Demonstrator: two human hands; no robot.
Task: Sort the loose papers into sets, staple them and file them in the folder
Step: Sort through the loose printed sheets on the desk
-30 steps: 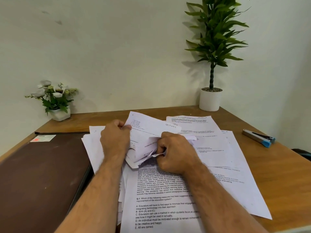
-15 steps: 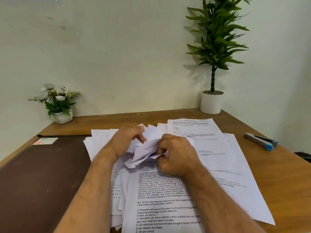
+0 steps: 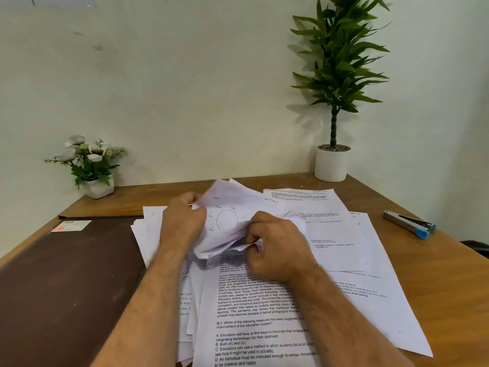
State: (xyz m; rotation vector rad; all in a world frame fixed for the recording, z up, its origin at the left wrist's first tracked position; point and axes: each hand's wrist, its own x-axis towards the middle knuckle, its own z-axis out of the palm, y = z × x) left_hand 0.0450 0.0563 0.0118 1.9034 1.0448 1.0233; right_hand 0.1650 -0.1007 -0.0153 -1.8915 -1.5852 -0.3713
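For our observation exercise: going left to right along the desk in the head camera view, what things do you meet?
Brown folder → flower pot → left hand → crumpled sheet → right hand → white plant pot → stapler.

The table (image 3: pixel 449 274) is brown wood. The papers (image 3: pixel 344 250) are thin and crumpled. The folder (image 3: pixel 66 274) looks dark and smooth

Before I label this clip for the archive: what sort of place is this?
Probably a home or small office desk: a wooden table set in a wall corner, printed papers, a stapler, and a brown folder.
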